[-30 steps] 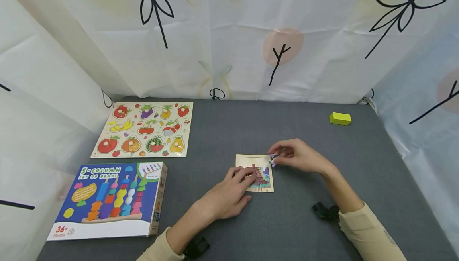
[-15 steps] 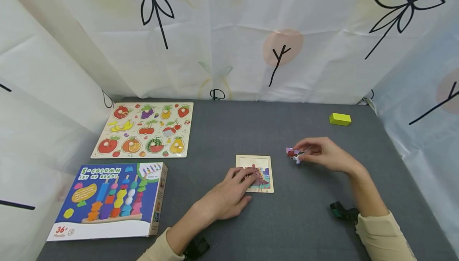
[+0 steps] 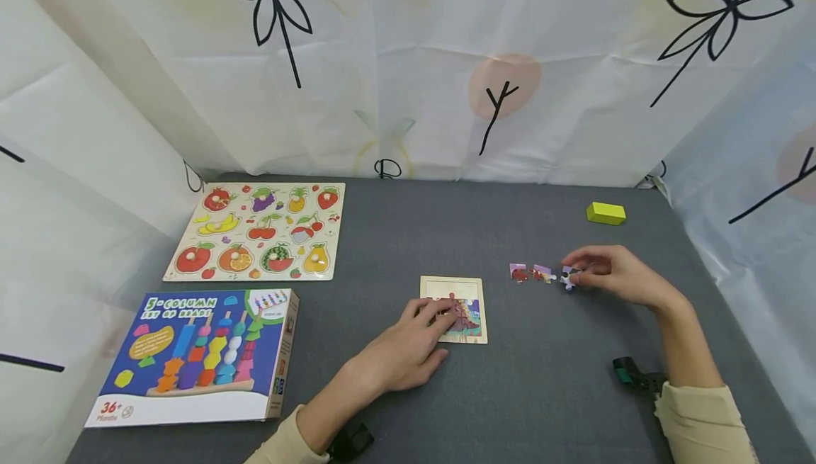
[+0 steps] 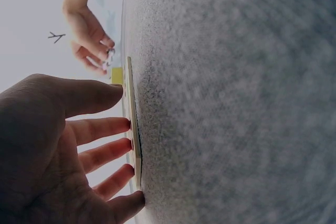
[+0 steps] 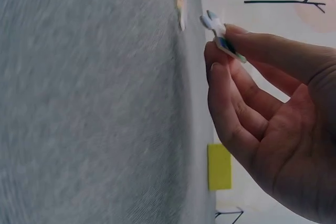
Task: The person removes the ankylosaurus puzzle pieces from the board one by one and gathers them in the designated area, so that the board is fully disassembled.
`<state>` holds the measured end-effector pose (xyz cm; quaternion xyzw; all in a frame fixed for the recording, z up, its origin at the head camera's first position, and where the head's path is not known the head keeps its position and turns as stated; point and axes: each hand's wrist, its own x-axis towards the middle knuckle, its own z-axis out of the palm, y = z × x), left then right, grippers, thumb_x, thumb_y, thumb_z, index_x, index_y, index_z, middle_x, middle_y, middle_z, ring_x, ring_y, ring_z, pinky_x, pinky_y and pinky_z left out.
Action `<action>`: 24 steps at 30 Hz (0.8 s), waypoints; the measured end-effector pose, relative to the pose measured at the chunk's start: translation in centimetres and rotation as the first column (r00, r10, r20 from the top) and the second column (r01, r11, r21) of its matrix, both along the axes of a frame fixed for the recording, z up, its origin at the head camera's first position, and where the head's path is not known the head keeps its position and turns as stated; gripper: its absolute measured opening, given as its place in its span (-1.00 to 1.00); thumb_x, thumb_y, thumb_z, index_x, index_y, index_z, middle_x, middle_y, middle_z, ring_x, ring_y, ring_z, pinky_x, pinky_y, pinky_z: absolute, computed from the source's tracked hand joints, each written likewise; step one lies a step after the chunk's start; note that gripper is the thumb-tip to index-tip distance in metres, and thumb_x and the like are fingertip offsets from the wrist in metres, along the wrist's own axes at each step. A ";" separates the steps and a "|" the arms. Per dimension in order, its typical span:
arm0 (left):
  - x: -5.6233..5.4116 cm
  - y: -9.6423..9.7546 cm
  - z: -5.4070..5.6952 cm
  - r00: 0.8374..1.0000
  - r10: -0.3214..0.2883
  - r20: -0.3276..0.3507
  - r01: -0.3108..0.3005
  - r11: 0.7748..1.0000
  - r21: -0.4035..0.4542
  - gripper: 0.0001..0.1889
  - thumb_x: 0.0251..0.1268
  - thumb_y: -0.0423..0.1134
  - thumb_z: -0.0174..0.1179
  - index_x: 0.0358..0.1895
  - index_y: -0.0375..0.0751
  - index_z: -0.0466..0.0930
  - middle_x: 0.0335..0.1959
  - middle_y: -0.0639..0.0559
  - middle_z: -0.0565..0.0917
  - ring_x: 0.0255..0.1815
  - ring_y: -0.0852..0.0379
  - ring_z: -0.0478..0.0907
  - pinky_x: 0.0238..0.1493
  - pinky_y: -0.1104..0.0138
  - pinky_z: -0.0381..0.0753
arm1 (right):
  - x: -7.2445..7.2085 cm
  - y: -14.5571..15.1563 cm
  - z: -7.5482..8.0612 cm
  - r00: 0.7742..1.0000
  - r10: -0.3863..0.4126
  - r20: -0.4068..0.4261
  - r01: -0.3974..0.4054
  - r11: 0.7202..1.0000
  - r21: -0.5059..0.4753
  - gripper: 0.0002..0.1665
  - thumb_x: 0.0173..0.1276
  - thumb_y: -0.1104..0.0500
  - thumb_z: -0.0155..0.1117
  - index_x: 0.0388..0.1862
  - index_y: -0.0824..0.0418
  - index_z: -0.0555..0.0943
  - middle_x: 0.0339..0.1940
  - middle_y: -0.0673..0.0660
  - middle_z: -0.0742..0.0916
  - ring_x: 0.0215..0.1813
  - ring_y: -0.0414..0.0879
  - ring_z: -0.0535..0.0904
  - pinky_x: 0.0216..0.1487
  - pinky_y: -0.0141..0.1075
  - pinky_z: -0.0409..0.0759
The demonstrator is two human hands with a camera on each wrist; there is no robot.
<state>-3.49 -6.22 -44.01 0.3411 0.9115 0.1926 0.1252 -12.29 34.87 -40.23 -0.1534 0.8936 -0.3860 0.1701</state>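
My right hand (image 3: pixel 608 274) pinches a small jigsaw piece (image 3: pixel 568 278) between thumb and forefinger; in the right wrist view the piece (image 5: pixel 223 40) is tilted above the table. Just left of it, two purple-and-red jigsaw pieces (image 3: pixel 518 273) lie in a row on the grey cloth. My left hand (image 3: pixel 408 347) rests with spread fingertips on a small wooden puzzle tray (image 3: pixel 452 285), partly covering its picture. The lower part of the tray holds joined pieces, while its upper strip shows bare wood. In the left wrist view the fingertips touch the tray's face (image 4: pixel 135 145).
A fruit peg puzzle board (image 3: pixel 255 232) lies at the back left, with a blue bead-set box (image 3: pixel 191 358) in front of it. Toward the back right sits a yellow-green block (image 3: pixel 605 213). White printed curtains (image 3: pixel 414 74) enclose the table's back and sides.
My right hand has moved rightward from the tray's upper right corner, carrying pieces. Two pieces now lie on the cloth and one stays pinched. The left hand has stayed on the tray.
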 end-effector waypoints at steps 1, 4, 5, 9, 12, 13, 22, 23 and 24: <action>0.0 0.0 0.0 1.000 0.000 0.001 0.000 1.000 0.001 -0.42 0.66 -0.12 0.20 0.64 -0.02 0.38 0.68 0.01 0.34 0.63 -0.09 0.29 0.53 0.04 0.57 | -0.1 0.2 -0.1 1.000 -0.003 0.011 0.003 1.000 0.004 -0.66 0.51 0.31 0.41 0.21 0.36 0.71 -0.12 0.14 0.80 -0.20 -0.32 0.74 -0.15 -0.41 0.70; 0.0 0.0 0.0 1.000 0.000 0.001 0.000 1.000 0.003 -0.42 0.66 -0.13 0.20 0.64 -0.02 0.38 0.68 0.01 0.34 0.63 -0.09 0.29 0.53 0.04 0.57 | -0.3 0.6 -0.5 0.999 -0.003 0.033 0.002 1.000 0.011 -0.66 0.51 0.33 0.39 0.21 0.39 0.70 -0.15 0.13 0.79 -0.21 -0.33 0.73 -0.17 -0.39 0.72; 0.0 0.0 0.0 1.000 0.000 0.000 0.000 1.000 0.004 -0.42 0.66 -0.13 0.20 0.64 -0.02 0.38 0.68 0.01 0.34 0.63 -0.09 0.29 0.53 0.04 0.57 | -0.3 0.6 -0.6 0.999 -0.003 0.037 0.003 1.000 0.011 -0.66 0.51 0.34 0.39 0.21 0.40 0.70 -0.15 0.12 0.79 -0.22 -0.32 0.73 -0.18 -0.39 0.72; 0.0 0.0 0.0 1.000 0.000 -0.005 0.000 1.000 0.002 -0.42 0.66 -0.13 0.20 0.64 -0.02 0.38 0.68 0.01 0.34 0.63 -0.09 0.30 0.53 0.05 0.58 | -0.5 0.7 -1.1 0.999 -0.010 0.051 0.009 1.000 0.012 -0.67 0.51 0.32 0.40 0.19 0.41 0.70 -0.17 0.12 0.78 -0.26 -0.32 0.71 -0.21 -0.37 0.72; 0.0 0.0 0.0 1.000 0.001 -0.004 -0.001 1.000 0.001 -0.42 0.66 -0.13 0.20 0.64 -0.01 0.38 0.68 0.02 0.34 0.63 -0.08 0.29 0.53 0.05 0.58 | -0.6 0.6 -1.3 0.998 -0.025 0.050 0.024 0.999 0.024 -0.68 0.51 0.30 0.42 0.17 0.41 0.72 -0.17 0.14 0.77 -0.28 -0.32 0.69 -0.24 -0.36 0.71; 0.0 0.0 0.0 1.000 0.001 -0.002 -0.001 1.000 0.000 -0.42 0.66 -0.13 0.20 0.64 -0.01 0.38 0.68 0.02 0.33 0.63 -0.08 0.29 0.53 0.05 0.57 | -0.6 0.6 -1.3 0.999 -0.026 0.048 0.024 0.999 0.030 -0.68 0.51 0.30 0.42 0.16 0.40 0.72 -0.17 0.15 0.78 -0.28 -0.32 0.68 -0.24 -0.36 0.71; 0.0 0.0 0.0 1.000 -0.002 -0.001 0.002 1.000 -0.006 -0.43 0.66 -0.12 0.20 0.63 -0.02 0.39 0.68 0.02 0.34 0.63 -0.08 0.28 0.55 0.05 0.55 | -0.8 0.4 -1.6 0.999 -0.048 0.005 0.047 0.992 0.113 -0.70 0.52 0.25 0.43 0.16 0.34 0.76 -0.12 0.18 0.80 -0.24 -0.33 0.68 -0.24 -0.39 0.67; 0.1 0.0 0.0 1.000 -0.002 -0.003 0.002 1.000 -0.005 -0.43 0.66 -0.12 0.20 0.63 -0.02 0.39 0.68 0.02 0.34 0.63 -0.08 0.28 0.55 0.05 0.55 | -0.8 0.4 -1.5 0.999 -0.053 0.003 0.052 0.992 0.117 -0.69 0.52 0.25 0.43 0.16 0.34 0.76 -0.11 0.18 0.80 -0.23 -0.32 0.68 -0.23 -0.39 0.67; 0.1 0.0 0.0 1.000 -0.003 -0.004 0.003 1.000 -0.004 -0.43 0.66 -0.12 0.20 0.63 -0.03 0.39 0.68 0.02 0.34 0.63 -0.08 0.28 0.55 0.05 0.55 | -0.8 0.4 -1.6 0.999 -0.054 0.000 0.054 0.991 0.121 -0.69 0.52 0.25 0.43 0.16 0.35 0.76 -0.09 0.20 0.81 -0.22 -0.32 0.69 -0.23 -0.39 0.67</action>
